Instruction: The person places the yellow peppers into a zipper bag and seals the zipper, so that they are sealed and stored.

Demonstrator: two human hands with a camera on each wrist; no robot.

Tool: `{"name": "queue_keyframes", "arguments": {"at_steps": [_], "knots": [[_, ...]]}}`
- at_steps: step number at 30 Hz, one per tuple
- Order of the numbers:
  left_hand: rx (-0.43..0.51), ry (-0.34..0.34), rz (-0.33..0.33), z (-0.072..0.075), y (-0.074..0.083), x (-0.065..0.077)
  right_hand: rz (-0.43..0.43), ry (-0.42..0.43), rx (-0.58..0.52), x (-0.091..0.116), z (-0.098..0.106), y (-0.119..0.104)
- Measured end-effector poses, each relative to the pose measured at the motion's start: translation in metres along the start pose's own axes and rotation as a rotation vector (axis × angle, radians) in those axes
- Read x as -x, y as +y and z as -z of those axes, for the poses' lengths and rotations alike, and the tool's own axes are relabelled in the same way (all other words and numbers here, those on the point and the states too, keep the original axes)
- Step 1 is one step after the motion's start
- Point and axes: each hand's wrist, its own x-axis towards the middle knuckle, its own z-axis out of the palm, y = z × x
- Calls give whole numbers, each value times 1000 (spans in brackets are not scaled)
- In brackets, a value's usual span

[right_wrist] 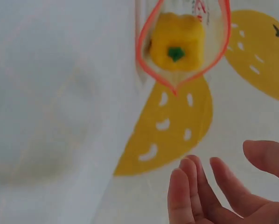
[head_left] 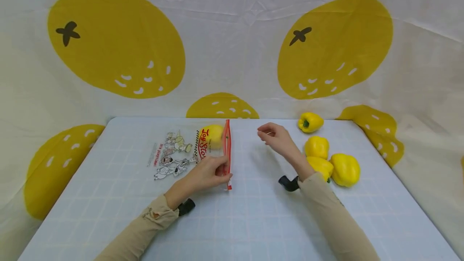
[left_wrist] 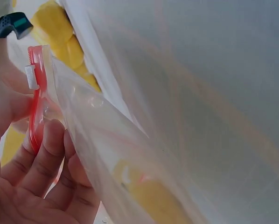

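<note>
A clear zip bag [head_left: 174, 158] with cartoon print and red lettering lies on the table, left of centre. Its red zip edge [head_left: 227, 144] faces right, and the mouth gapes in the right wrist view. Inside, near that mouth, is a yellow bell pepper [right_wrist: 186, 35], green stem outward. My left hand [head_left: 207, 173] pinches the near end of the zip edge between thumb and fingers, close to the white slider [left_wrist: 32, 77]. Right of the bag, my right hand [head_left: 278, 139] is held in the air, fingers loosely bent, holding nothing.
Several yellow bell peppers [head_left: 345, 170] sit together on the table at the right, beside the right forearm; one pepper [head_left: 310, 123] stands farther back. A white cloth [head_left: 232, 51] printed with big yellow fruit rises behind the table. Each wrist carries a black camera mount [head_left: 288, 183].
</note>
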Motion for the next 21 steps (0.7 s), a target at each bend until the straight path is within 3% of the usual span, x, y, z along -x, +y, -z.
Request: {"name": "queue_keyframes", "arguments": {"at_steps": [4, 9, 14, 21], "knots": [[-18, 4, 17, -1, 2, 0, 20, 70, 228, 29, 46, 5], [-51, -5, 44, -2, 5, -1, -30, 143, 368, 73, 86, 22], [-69, -15, 75, -1, 7, -1, -48, 118, 457, 108, 93, 46], [-79, -13, 75, -1, 8, -1, 3, 57, 502, 127, 85, 71]]}}
